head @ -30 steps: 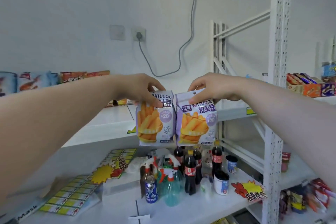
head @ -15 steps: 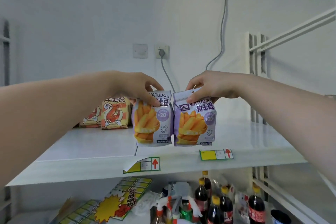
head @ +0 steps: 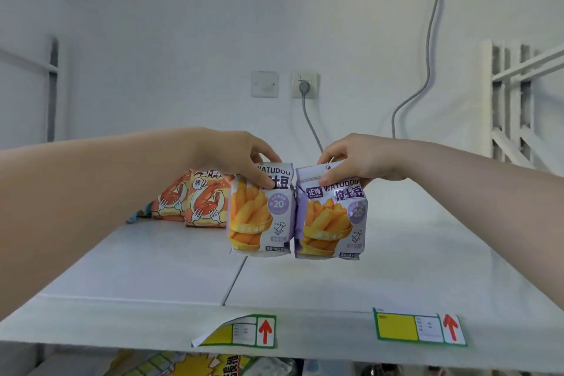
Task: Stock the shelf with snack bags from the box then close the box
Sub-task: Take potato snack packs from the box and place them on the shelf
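I am stocking: left hand [head: 232, 159] pinches the left snack bag [head: 259, 220], right hand [head: 360, 162] the right snack bag [head: 331, 223], by their tops over the shelf [head: 396, 272] middle; next, set both down upright.

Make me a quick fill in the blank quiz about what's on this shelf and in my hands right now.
1. The left bag and right bag are both mainly ____ in colour.
2. The left hand and right hand each pinch a bag by its ____ edge.
3. The orange shrimp bags stand on the shelf to the ____ of the held pair.
4. The arrows on the price tags are ____.

Missing words: purple; top; left; red.
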